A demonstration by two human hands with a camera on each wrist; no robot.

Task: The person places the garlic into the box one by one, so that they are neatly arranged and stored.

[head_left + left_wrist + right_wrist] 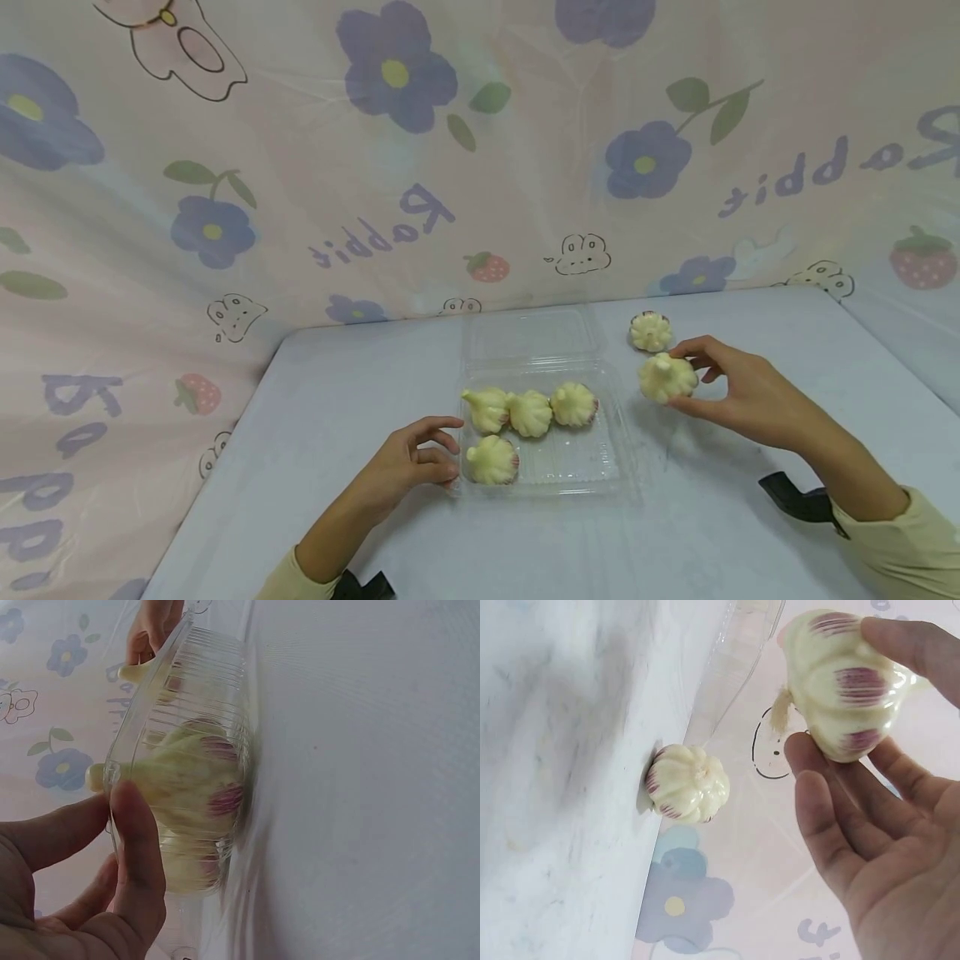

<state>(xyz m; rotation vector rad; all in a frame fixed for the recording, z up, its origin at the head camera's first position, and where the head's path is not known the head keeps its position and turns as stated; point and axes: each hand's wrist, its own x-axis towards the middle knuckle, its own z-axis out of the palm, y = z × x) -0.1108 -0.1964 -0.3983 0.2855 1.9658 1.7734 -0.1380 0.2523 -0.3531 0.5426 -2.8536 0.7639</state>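
Between the thumb and fingers of my right hand is a garlic bulb, held above the table to the right of a clear plastic clamshell container. Purple streaks mark this bulb's side in the right wrist view. My left hand pinches the container's left rim with thumb and fingertips. Inside the container, three garlic bulbs form a row along the back, and another bulb sits at the front left. One more garlic bulb rests on the table behind my right hand.
The container's clear lid lies folded open toward the back. A white cloth covers the table. Behind and at the sides hangs a curtain printed with flowers and rabbits. Black straps are at both wrists.
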